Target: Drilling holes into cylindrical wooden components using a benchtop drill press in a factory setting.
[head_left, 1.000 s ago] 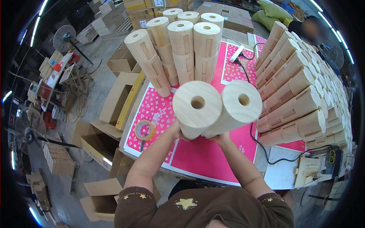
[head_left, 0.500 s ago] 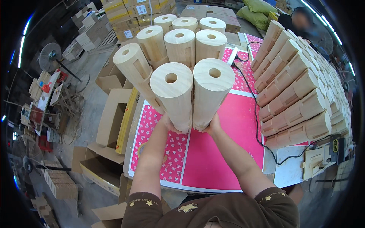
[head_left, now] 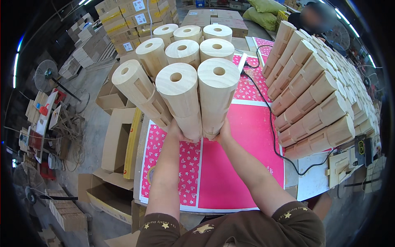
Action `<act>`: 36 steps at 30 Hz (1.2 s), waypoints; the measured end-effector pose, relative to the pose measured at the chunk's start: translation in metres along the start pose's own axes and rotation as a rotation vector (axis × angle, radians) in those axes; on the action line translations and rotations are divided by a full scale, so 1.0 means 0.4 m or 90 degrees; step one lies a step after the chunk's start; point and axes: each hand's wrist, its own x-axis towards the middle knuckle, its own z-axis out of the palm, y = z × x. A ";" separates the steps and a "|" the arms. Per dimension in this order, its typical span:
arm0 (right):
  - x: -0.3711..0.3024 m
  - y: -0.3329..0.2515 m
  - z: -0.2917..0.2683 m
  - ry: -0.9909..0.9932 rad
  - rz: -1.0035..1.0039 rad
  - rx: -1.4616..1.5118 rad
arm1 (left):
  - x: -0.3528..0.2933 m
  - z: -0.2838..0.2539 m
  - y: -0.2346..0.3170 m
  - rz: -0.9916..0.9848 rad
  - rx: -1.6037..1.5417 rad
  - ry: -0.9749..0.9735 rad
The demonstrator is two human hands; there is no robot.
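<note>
Two pale wooden cylinders, a left one (head_left: 178, 99) and a right one (head_left: 218, 92), stand upright side by side in front of me, each with a round hole in its top. My left hand (head_left: 177, 131) grips the foot of the left cylinder from its outer side. Around the lower right side of the other cylinder, my right hand (head_left: 224, 131) is closed; the fingers of both hands are partly hidden. Close behind stand several similar cylinders (head_left: 183, 55) in rows. Another one (head_left: 142, 88), with a recess cut in its side, stands at the left.
A large stack of wooden cylinders (head_left: 312, 94) fills the right side of the pink-covered table (head_left: 242, 164). A black cable (head_left: 273, 136) runs across it. Open cardboard boxes (head_left: 117, 144) lie left of the table. A person (head_left: 314, 18) is at the far right.
Both hands have moved the two front cylinders away from me, closer to the rows behind. The whole view has also shifted a little.
</note>
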 end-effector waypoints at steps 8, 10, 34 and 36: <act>0.039 0.037 -0.017 0.011 -0.035 0.063 | 0.033 -0.021 0.002 0.026 -0.004 0.047; 0.028 0.031 -0.003 0.026 0.001 0.021 | 0.069 -0.056 -0.011 0.056 -0.003 0.024; -0.873 0.185 -0.887 0.272 -0.095 -0.254 | -0.226 0.459 -0.753 0.297 0.295 0.031; -0.969 0.190 -0.996 0.346 -0.116 -0.229 | -0.232 0.537 -0.890 0.355 0.444 -0.083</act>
